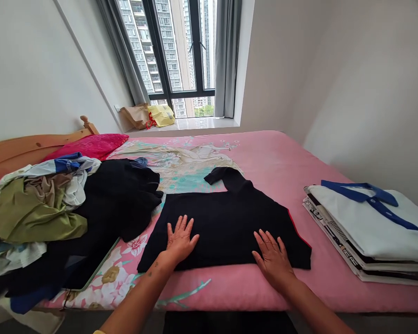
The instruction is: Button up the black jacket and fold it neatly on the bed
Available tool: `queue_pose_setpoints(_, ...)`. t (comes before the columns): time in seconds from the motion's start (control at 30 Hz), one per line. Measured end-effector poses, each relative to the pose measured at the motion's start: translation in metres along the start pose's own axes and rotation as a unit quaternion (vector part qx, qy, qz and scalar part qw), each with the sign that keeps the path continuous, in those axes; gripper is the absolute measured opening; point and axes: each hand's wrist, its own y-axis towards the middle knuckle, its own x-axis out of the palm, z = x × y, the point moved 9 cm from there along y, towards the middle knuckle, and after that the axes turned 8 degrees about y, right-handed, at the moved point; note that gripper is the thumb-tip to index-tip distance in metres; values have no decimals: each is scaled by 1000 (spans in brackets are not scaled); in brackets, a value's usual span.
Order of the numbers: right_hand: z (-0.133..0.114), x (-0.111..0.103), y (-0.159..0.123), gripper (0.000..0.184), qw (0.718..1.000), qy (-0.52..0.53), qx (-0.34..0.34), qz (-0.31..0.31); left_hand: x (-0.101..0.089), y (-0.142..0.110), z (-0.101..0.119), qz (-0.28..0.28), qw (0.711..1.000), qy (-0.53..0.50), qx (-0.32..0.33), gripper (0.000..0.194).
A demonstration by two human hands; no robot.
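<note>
A black shirt (216, 218) with red trim along its right edge lies spread out on the pink floral bed sheet (264, 162). One sleeve sticks out bent at its far side. My left hand (181, 239) rests flat on the left part of the cloth, fingers spread. Toward the right end, near the front edge, my right hand (271, 257) lies palm down with its fingers apart. Neither hand grips anything.
A loose heap of clothes (38, 208) covers the bed's left side, with a dark garment (121, 199) next to it. Folded shirts (376, 222) are stacked at the right. Behind are a red pillow (90, 146), bags (160, 115) on the sill and a window.
</note>
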Motion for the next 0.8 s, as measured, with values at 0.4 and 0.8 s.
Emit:
queue_pose_setpoints(0.4,3,6,0,62,999,-17,-30,20,20,127,4,-40,998,-39,-9,63)
queue_pose_setpoints(0.8,2,-1,2,70,992,-43,-86,79,56,180,-151,87,987,-56,-120,54)
